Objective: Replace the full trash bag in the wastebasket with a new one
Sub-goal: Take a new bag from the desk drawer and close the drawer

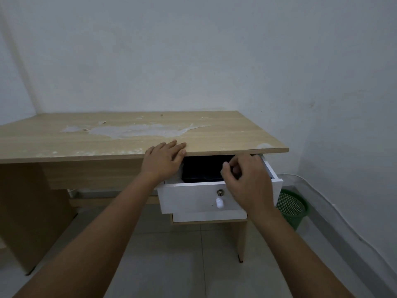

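A green mesh wastebasket point(293, 208) stands on the floor to the right of the desk, partly hidden behind the drawer and my right forearm. The white top drawer point(193, 197) is pulled out, and something black point(202, 168) lies inside it. My left hand point(164, 158) rests flat on the desk's front edge, fingers spread. My right hand point(245, 179) hovers over the drawer's right part with fingers curled; whether it pinches anything is unclear. No trash bag is visible in the basket.
The wooden desk point(86, 143) has a worn, peeled patch on top and stands against white walls in a corner. A second white drawer front point(209, 216) sits below the open one. A white cable point(322, 195) runs along the right wall. The floor is tiled.
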